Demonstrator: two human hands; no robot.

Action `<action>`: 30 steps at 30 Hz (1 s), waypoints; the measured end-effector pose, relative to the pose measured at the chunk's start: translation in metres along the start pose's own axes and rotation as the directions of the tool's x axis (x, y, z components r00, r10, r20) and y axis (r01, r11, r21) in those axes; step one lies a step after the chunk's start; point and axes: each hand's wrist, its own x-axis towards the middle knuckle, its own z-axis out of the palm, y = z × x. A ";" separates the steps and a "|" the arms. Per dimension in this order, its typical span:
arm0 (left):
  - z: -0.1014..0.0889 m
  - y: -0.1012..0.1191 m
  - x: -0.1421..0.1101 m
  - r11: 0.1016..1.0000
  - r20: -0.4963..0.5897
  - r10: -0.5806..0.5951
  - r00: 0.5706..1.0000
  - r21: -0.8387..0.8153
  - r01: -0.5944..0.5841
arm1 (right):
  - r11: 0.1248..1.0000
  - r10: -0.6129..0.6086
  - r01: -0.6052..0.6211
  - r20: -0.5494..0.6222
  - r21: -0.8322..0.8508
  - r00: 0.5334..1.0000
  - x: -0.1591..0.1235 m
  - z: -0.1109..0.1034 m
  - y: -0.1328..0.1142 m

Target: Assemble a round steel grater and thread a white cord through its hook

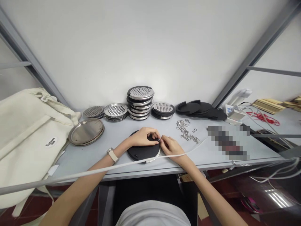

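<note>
A black round plate (142, 152) with a silvery metal rim lies on the table in front of me. My left hand (146, 137) rests over its upper part, fingers curled and pinching at the right edge. Close against it, my right hand (171, 147) has thumb and fingers pressed together at the same edge. A small dark piece (158, 140) shows between the fingertips of both hands; its kind is too small to tell. Right of the hands lie several small metal clips (185, 130), loosely heaped.
Along the wall stand a tall stack of round graters (141, 103), lower grater piles (115, 110) and black plates (199, 108). Metal discs (86, 131) lie left, beside a cream bag (30, 135). A white cable (94, 171) crosses before my arms. A blurred patch (227, 142) covers something right.
</note>
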 end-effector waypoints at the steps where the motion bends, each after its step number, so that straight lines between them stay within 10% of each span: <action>1: 0.000 0.000 0.000 1.000 0.001 -0.002 1.000 -0.003 0.002 | 1.000 0.004 -0.004 0.000 0.004 1.000 0.000 0.000 0.000; 30: 0.001 -0.003 0.001 0.999 0.007 -0.008 1.000 -0.031 0.008 | 0.998 0.005 -0.009 -0.051 -0.063 0.999 0.002 0.003 0.001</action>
